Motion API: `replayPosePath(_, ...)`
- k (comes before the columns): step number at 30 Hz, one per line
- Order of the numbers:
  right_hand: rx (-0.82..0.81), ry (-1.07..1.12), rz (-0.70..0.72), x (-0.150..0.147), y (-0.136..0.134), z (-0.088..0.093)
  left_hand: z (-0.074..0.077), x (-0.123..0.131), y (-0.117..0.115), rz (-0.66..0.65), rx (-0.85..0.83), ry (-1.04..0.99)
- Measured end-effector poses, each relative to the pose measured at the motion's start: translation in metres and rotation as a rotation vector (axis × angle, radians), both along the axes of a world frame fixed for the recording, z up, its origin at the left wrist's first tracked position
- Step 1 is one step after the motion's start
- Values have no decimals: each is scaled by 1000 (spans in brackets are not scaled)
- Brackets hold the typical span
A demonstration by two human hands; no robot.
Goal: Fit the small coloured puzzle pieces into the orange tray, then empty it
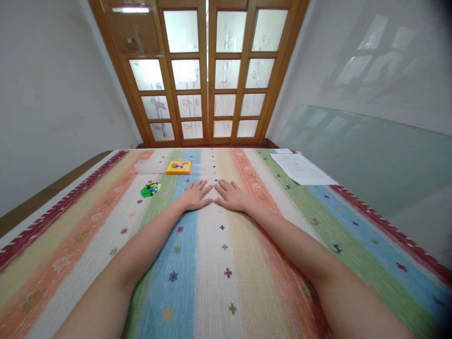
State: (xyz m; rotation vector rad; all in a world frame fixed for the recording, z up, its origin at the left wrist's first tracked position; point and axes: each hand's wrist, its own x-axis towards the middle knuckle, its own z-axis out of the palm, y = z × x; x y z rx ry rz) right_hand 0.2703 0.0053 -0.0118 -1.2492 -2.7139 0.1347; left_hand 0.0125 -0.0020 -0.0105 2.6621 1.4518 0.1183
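My left hand [195, 195] lies flat on the striped tablecloth [212, 263], fingers spread, holding nothing. Beside it, my right hand [231, 195] rests palm down in the same way, its thumb close to the left thumb. To the left of my left hand is a small heap of colourful toy bricks [150, 189], mostly green with some yellow, blue and white. Behind that heap, a yellow box [178, 167] with a printed picture lies on the cloth, nearer to my left hand than to my right.
Clear plastic packaging [148, 166] lies beside the yellow box. White printed sheets [300, 168] rest at the far right edge of the table. A pale glass panel [367, 174] leans along the right wall. Wooden doors with glass panes [208, 75] stand beyond the table.
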Motion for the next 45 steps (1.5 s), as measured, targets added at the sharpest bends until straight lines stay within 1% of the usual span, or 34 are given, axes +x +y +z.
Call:
replayPosePath(10,-40,-18,7,2,4,-1,2,-1,-1,-22,2,7)
replayPosePath(16,-41,-13,17,3,5,-3,-1,-2,2,-11,7,-2)
replayPosePath(22,-39,-8,16,3,5,-3,-2,-1,2,30,38,-28)
replayPosePath(26,-47,-12,13,2,6,-3,-3,-2,1,24,48,-32)
replayPosePath(36,-39,11,16,4,9,-8,0,-1,0,27,24,-19)
replayPosePath(45,-64,13,10,3,7,-4,0,-1,-1,33,8,-9)
